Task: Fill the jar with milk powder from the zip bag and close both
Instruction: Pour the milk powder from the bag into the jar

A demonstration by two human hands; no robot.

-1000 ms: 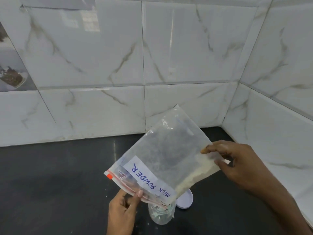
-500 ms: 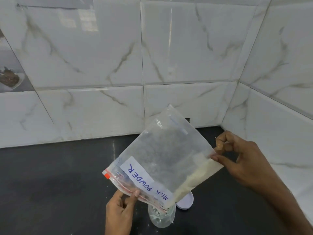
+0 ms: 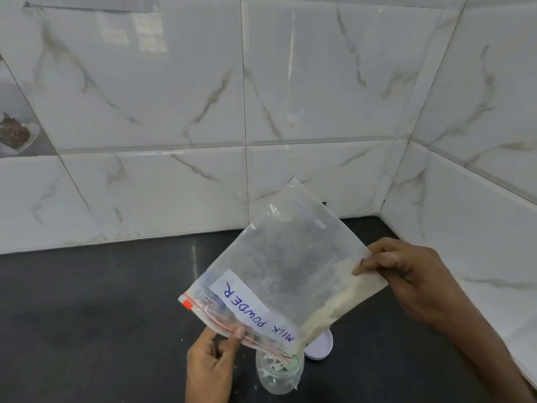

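Head cam: zip bag (image 3: 279,257) was tipped mouth-down over the jar (image 3: 279,376), which stood on the dark counter (image 3: 87,301). Risk, imo: the bag mouth looked wider than the jar neck, so the powder (image 3: 337,306) bunched along the lower edge could drop in a clump & spill past the rim. A knock from the bag might also tip the jar, as neither hand steadied it. Grip: left hand (image 3: 210,365) pinched the zip edge w/ thumb & curled fingers; right hand (image 3: 412,274) pinched the raised bottom corner. The lid (image 3: 321,346) lay just beside the jar.
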